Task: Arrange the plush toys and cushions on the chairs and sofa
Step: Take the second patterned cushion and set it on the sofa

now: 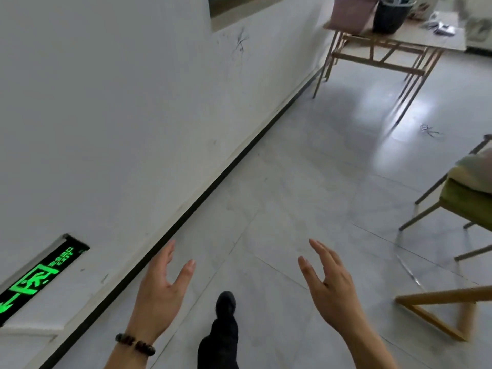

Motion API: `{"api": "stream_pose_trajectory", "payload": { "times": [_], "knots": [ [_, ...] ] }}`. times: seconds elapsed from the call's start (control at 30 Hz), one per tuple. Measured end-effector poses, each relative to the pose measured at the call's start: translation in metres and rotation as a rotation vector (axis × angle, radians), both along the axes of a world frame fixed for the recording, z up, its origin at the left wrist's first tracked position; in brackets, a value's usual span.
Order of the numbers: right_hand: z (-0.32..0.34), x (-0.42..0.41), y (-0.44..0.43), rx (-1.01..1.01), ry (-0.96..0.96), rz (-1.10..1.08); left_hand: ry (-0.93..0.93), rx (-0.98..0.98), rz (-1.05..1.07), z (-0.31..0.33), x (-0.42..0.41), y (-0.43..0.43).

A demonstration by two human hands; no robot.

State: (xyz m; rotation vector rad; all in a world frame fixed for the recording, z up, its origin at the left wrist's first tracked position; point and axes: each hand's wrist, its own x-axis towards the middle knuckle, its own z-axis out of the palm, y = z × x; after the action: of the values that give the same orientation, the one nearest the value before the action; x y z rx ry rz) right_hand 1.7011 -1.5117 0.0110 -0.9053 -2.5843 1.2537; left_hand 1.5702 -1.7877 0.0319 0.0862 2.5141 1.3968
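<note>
My left hand (162,286) and my right hand (330,283) are raised in front of me over the grey tiled floor, palms facing each other, fingers spread, both holding nothing. At the right edge stands a chair with a green seat (463,198) on thin metal legs. A pale cushion or plush (474,171) lies on that seat, cut off by the frame edge. No other plush toy is in sight.
A white wall (106,115) with a dark skirting runs along my left, with a green exit sign (40,278) low on it. A wooden table (394,46) at the far end holds a dark basket and a pink box. A wooden frame (439,310) lies bottom right. My dark shoe (225,304) steps forward.
</note>
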Motion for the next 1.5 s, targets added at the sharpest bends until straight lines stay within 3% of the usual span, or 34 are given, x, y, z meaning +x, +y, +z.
{"api": "stream_pose_trajectory", "payload": {
  "times": [0.13, 0.37, 0.6, 0.73, 0.97, 1.23, 1.5],
  "knots": [
    [-0.002, -0.090, 0.068, 0.067, -0.102, -0.067, -0.063, 0.073, -0.071, -0.014, -0.124, 0.078],
    [0.047, -0.194, 0.212, 0.026, 0.040, -0.388, -0.055, 0.194, -0.302, 0.043, -0.314, 0.277],
    [-0.004, -0.279, 0.363, -0.125, 0.127, -0.665, -0.043, 0.182, -0.522, 0.024, -0.436, 0.494],
    [-0.020, -0.348, 0.482, -0.167, 0.126, -0.672, -0.065, 0.098, -0.546, 0.016, -0.498, 0.603],
    [0.029, -0.480, 0.674, -0.155, 0.171, -0.584, -0.048, 0.147, -0.416, 0.051, -0.620, 0.749],
    [-0.017, -0.616, 0.877, -0.144, 0.106, -0.564, -0.169, 0.140, -0.294, -0.022, -0.745, 0.930],
    [0.027, -0.730, 1.099, -0.057, 0.116, -0.622, -0.130, 0.134, -0.400, 0.004, -0.891, 1.180]
  ]
}}
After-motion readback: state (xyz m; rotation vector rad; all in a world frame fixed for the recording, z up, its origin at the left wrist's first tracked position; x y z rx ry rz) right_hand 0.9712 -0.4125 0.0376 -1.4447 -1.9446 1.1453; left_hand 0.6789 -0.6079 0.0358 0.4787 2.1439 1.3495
